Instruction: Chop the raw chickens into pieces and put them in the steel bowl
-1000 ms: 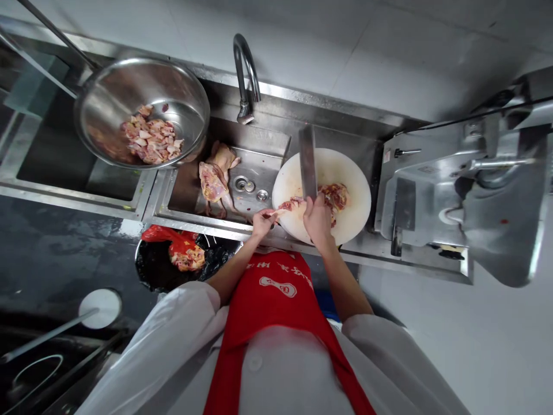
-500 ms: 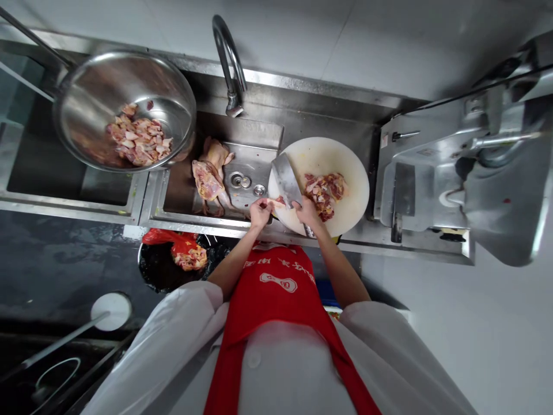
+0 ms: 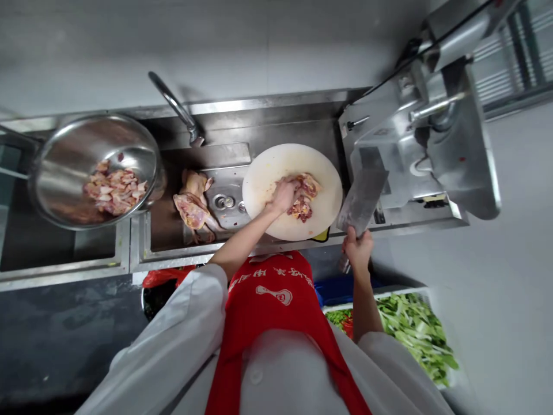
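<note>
My left hand (image 3: 285, 195) reaches over the round white cutting board (image 3: 268, 170), its fingers curled onto the left side of a pile of chopped raw chicken pieces (image 3: 302, 207). Its fingertips are partly hidden among the meat. To the right of the board, my right hand (image 3: 358, 249) grips a cleaver (image 3: 365, 196) by its handle. The broad blade points away from me, raised near the counter's front edge and apart from the meat. A whole plucked chicken (image 3: 192, 202) lies in the sink (image 3: 166, 249) left of the board.
A large steel pan (image 3: 52, 178) with chopped meat stands at left. The faucet (image 3: 173, 104) rises behind the sink. A metal slicing machine (image 3: 401, 135) is at right. Below the counter are a crate of leafy greens (image 3: 419, 328) and a red plastic bag (image 3: 166, 276).
My right hand has carried the cleaver off the board to the right. My left hand has moved from the board's near left edge onto the meat pile. The view has shifted.
</note>
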`<state>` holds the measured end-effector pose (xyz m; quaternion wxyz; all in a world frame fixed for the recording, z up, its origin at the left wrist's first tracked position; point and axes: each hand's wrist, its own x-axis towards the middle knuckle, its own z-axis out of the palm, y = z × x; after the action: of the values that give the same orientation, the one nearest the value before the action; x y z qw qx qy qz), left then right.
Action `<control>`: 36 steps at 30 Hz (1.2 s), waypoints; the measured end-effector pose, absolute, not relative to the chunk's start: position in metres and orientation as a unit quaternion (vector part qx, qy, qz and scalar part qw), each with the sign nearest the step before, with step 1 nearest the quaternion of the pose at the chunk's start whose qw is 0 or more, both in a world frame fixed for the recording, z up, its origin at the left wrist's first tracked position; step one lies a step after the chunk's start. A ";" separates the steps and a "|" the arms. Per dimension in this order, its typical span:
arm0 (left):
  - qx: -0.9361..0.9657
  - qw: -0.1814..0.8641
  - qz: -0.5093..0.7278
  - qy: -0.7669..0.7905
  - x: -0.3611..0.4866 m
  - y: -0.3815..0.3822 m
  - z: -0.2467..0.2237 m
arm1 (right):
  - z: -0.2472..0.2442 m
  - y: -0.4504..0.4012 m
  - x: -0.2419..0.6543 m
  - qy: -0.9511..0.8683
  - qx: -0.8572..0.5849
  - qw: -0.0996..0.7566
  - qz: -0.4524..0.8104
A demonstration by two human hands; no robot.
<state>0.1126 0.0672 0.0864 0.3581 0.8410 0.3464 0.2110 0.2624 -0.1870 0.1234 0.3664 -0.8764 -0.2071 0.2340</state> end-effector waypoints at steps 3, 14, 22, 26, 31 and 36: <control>0.885 0.344 0.097 0.297 0.170 0.090 0.079 | 0.121 -0.230 0.260 -0.139 -0.871 0.416 0.222; 0.824 0.486 0.083 0.278 0.186 0.119 0.079 | 0.102 -0.265 0.250 -0.030 -0.867 0.428 0.255; 0.703 0.577 0.234 0.345 0.141 0.153 0.110 | 0.119 -0.233 0.237 -0.208 -0.883 0.306 0.288; 0.629 0.587 0.274 0.430 0.084 0.176 0.128 | 0.125 -0.190 0.200 -0.398 -0.823 0.183 0.362; 0.597 0.571 0.265 0.497 0.022 0.175 0.124 | 0.118 -0.123 0.143 -0.530 -0.727 0.101 0.424; 0.565 0.591 0.281 0.503 0.011 0.146 0.090 | 0.104 -0.093 0.154 -0.495 -0.784 0.069 0.369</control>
<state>0.0114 0.1460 0.0898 0.5912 0.5647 0.5027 0.2809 0.1539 -0.0929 0.1040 0.0692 -0.7836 -0.4949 0.3691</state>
